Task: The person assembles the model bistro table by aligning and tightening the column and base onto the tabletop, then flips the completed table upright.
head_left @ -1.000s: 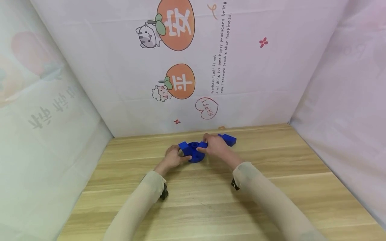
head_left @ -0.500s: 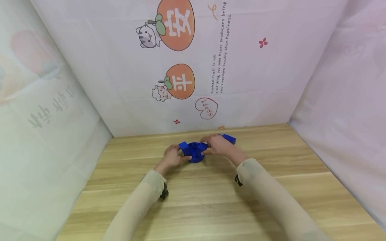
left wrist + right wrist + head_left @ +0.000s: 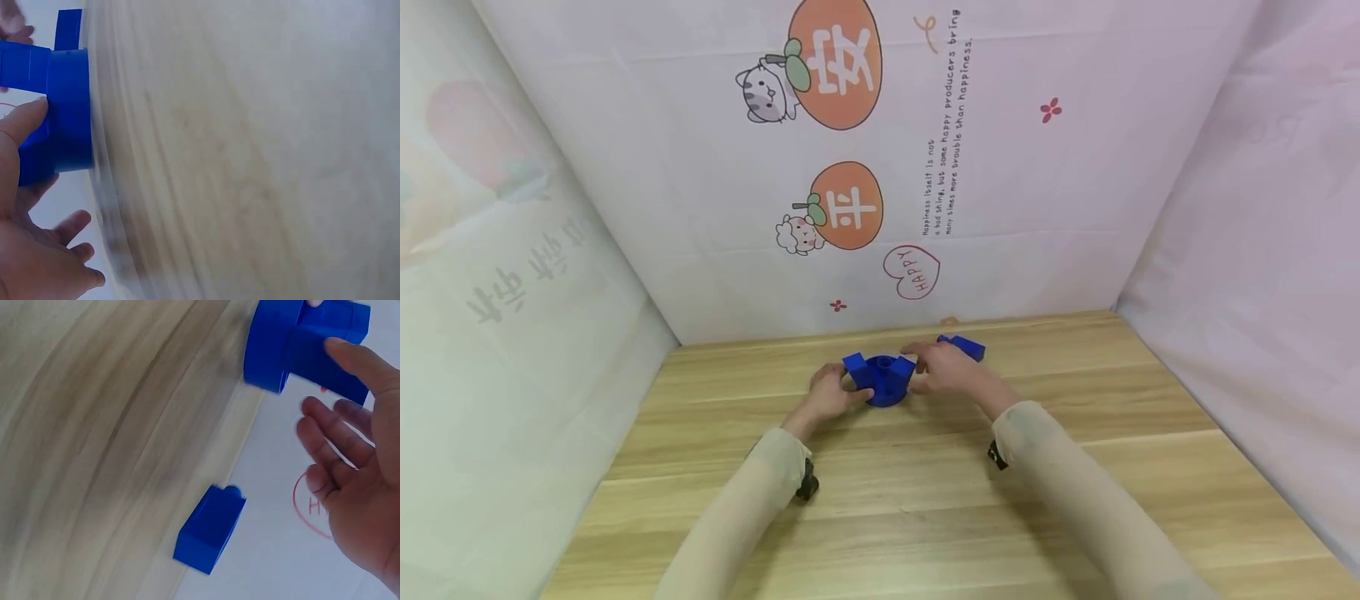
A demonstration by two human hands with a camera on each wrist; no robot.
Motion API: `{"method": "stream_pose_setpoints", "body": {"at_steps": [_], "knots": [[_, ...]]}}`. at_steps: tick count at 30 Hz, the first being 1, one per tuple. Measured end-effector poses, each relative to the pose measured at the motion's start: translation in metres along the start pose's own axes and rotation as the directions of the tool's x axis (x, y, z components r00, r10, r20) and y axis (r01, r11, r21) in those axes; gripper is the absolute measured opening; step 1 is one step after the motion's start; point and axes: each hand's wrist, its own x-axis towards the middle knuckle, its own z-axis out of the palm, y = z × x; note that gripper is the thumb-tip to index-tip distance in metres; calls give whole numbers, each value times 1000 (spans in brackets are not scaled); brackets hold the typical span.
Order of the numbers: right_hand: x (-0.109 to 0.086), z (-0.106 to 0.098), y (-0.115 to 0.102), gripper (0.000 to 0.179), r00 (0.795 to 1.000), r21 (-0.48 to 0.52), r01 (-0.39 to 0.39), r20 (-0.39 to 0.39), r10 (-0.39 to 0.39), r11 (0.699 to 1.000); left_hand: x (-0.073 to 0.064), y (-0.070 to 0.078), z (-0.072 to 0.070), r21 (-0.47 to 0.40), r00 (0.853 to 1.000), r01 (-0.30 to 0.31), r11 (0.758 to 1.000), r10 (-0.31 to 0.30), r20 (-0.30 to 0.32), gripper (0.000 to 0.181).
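A wooden table [image 3: 895, 508] fills the lower frame. Just below frame centre, the right hand [image 3: 947, 368] spreads loosely, holding nothing, and the left hand [image 3: 829, 395] grips a blue round base [image 3: 886, 395] bearing two blocks [image 3: 856, 366]. A loose blue block [image 3: 967, 347] lies right of centre.

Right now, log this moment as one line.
Left hand: grips blue assembly | Right hand: at its right block, contact unclear | Loose blue block: on table, right of assembly
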Motion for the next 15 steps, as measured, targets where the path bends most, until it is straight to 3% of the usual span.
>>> {"method": "stream_pose_setpoints", "body": {"at_steps": [5,11,15], "knots": [[-6,-2,19,57,1000,-30,-30,5,30,999,1,3,1,-21,1000,27,999,-27,7,87],[-15,-5,37,49,998,-52,-49,-33,48,997,3,3,0,-107,999,53,993,-53,1,85],[-20,-4,47,49,997,-44,-70,-34,68,997,3,1,2,-91,998,67,994,-67,6,90]]}}
